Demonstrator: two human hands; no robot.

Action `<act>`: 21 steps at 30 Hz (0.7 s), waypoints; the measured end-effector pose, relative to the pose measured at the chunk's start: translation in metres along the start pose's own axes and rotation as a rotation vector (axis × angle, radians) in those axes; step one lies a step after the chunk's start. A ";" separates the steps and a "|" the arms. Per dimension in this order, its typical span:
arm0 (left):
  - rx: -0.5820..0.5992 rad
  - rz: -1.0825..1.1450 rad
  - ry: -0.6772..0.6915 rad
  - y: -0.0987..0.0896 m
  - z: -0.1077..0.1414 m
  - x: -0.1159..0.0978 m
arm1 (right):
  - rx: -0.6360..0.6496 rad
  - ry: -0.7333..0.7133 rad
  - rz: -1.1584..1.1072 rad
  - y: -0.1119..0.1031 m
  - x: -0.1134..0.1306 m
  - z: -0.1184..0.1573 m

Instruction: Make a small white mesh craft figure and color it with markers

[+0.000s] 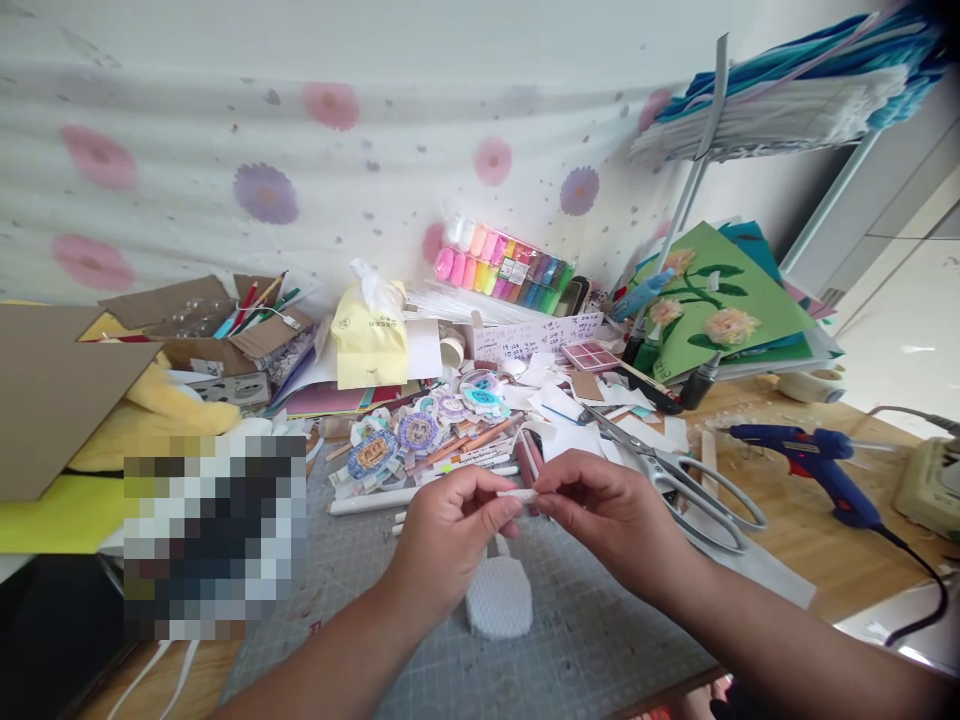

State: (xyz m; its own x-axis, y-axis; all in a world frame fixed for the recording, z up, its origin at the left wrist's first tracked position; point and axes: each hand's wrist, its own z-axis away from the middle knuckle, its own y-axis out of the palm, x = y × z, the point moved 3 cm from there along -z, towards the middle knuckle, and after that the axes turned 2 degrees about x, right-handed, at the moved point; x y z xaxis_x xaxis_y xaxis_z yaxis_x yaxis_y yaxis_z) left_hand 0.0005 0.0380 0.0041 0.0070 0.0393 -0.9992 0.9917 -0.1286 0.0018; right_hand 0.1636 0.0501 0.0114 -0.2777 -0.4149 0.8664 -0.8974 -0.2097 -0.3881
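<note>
Left hand: your left hand [457, 520] pinches, thumb against forefinger with no visible gap, on the left end of a small white strip.
Right hand: your right hand [600, 505] pinches the right end the same way, thumb and fingertips closed on it, the other fingers curled.
Strip: the strip [517, 495] runs roughly level between your two pinches, above the mat; your fingertips cover its ends.
White piece: just below your hands, a rounded, textured white piece [500, 598] lies on the mat, a narrow neck pointing away from you.
Mat: a grey, gridded mat [600, 650] lies beneath your hands, on a wooden table [795, 525].
Scissors: just beyond your right hand are large scissors [651, 462], their grey handles towards you.
Badges: beyond your left hand, round patterned badges [418, 430] in purple, blue and orange lie among paper scraps.
Glue gun: a blue glue gun [817, 445] lies on its side, well to your right, its dark cord trailing.
Back of table: a pack of coloured clay [510, 265] leans near the middle; a green card [739, 290] with pink flowers stands to its right.
Wall: a white curtain [420, 150] with pink and purple flowers hangs behind.
</note>
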 end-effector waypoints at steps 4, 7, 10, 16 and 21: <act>-0.004 0.039 -0.024 0.000 -0.001 0.002 | -0.050 0.005 -0.101 0.002 -0.003 0.000; 0.047 0.039 -0.033 0.000 -0.001 0.004 | -0.088 0.055 -0.190 0.002 -0.005 -0.001; 0.106 -0.040 0.062 0.001 0.000 0.003 | -0.089 0.046 -0.148 0.002 -0.002 -0.001; 0.082 -0.314 0.125 0.001 0.002 0.002 | -0.022 -0.040 0.117 0.004 0.008 0.004; 0.100 -0.231 0.070 0.001 0.001 0.005 | -0.018 -0.051 0.135 0.000 0.009 0.007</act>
State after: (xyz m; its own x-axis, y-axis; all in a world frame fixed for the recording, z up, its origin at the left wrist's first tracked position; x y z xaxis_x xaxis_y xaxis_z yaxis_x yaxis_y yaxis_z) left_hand 0.0013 0.0369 -0.0011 -0.2064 0.1467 -0.9674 0.9503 -0.2056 -0.2339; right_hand 0.1633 0.0399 0.0169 -0.3789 -0.4829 0.7894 -0.8593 -0.1330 -0.4939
